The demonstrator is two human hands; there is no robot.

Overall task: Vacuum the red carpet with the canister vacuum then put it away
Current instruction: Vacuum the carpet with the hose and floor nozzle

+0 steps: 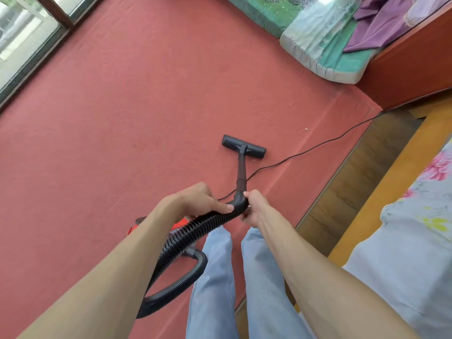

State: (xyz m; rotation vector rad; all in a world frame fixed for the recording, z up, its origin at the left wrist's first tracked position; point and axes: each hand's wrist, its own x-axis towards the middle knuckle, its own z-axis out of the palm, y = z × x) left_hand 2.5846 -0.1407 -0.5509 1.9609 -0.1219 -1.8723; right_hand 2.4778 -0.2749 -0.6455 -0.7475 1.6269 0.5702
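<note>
My 2 hands grip the hose (195,226) together, left hand (195,200) behind right hand (254,207), steering the nozzle (243,146) ahead over the carpet (122,118).

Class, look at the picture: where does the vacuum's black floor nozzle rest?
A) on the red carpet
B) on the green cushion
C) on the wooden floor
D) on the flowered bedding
A: the floor nozzle lies on the red carpet, short of the wooden floor and well away from the green cushion.
</note>
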